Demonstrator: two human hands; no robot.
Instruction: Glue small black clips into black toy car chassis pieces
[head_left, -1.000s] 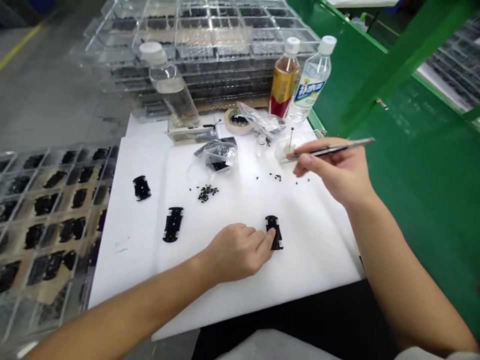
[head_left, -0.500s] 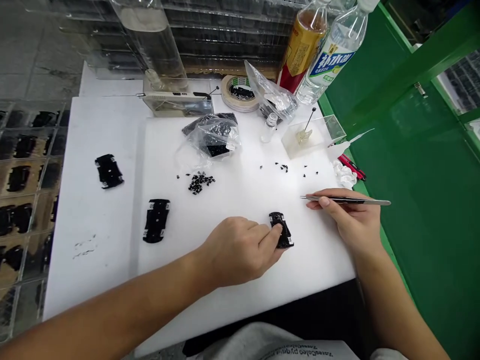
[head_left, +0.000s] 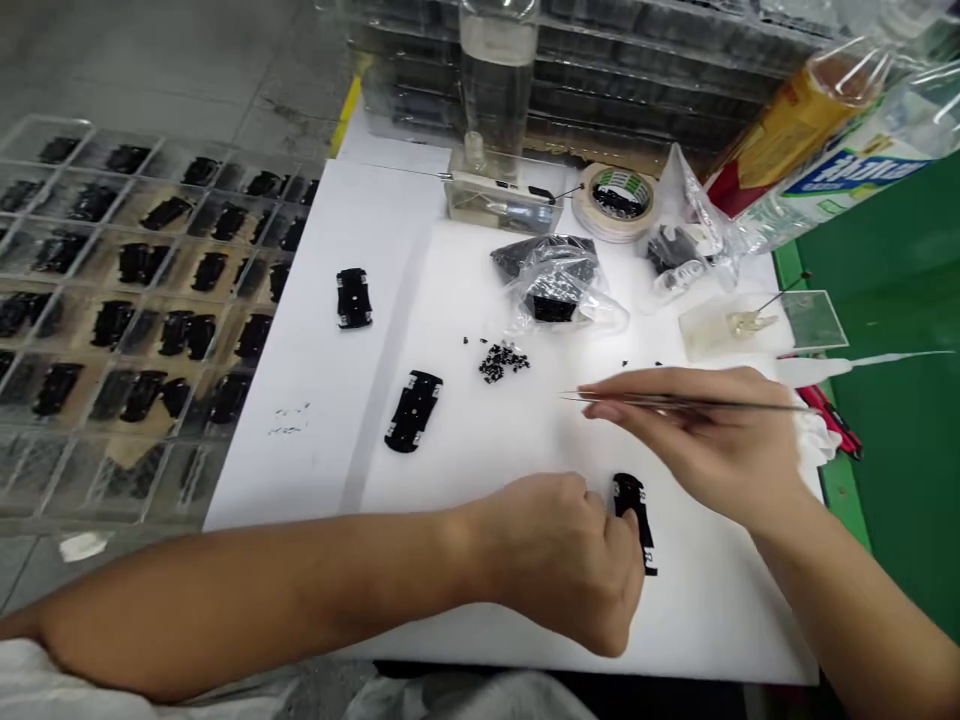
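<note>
My left hand point(head_left: 562, 560) is closed, with its fingertips on the edge of a black toy car chassis point(head_left: 634, 500) lying on the white board; the hand covers part of the chassis. Pinched in my right hand point(head_left: 712, 430) are thin metal tweezers point(head_left: 675, 402), their tips pointing left above the board. Left of those tips lies a pile of tiny black parts point(head_left: 502, 360). Two more chassis rest on the left: one on the board point(head_left: 413, 411), another farther left point(head_left: 354, 298).
Divided clear trays point(head_left: 90, 270) of black parts sit at left. At the back are a clear bag of black material point(head_left: 555, 275), a tape roll point(head_left: 616, 200), a small plastic box point(head_left: 712, 325) and drink bottles point(head_left: 810, 120). A white-tipped tool point(head_left: 817, 368) lies at right.
The view has swung left, showing more of the trays. My right hand with the tweezers has come closer to the pile of tiny parts. My left hand stays at the chassis.
</note>
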